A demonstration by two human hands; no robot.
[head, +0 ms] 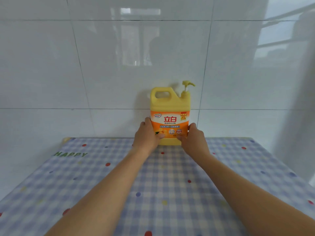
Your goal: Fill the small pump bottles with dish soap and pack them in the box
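Your two hands hold the jug (170, 106) of dish soap at the far edge of the tabletop (170, 184), a little right of its middle. The jug is yellow and upright, with its orange label (170, 121) facing you. Its base meets the cloth (105, 183), though you cannot tell whether its weight rests there or in your grip.

Your left hand (146, 135) wraps the jug's left side low down. Its fingers (147, 120) curl round the edge towards the back, and the thumb lies across the bottom of the label. Your right hand (194, 138) mirrors it on the right side, fingers (192, 126) curled round that edge and thumb pressed on the front. Both forearms stretch across the middle of the tabletop.

The pump (186, 86) sits at the jug's top right, nozzle pointing right, and the moulded handle (162, 90) is at the top left. Neither hand touches either.

Right behind the jug stands the white tiled wall (102, 65), glossy and showing window reflections; the jug is near it or against it. The cloth is blue and white check with coloured dots, and has the green word HAPPY (70, 154) near its far left corner, well apart from your hands. At the far right a pale upright surface (305, 99) rises beside the tabletop, too blurred to tell what it is.
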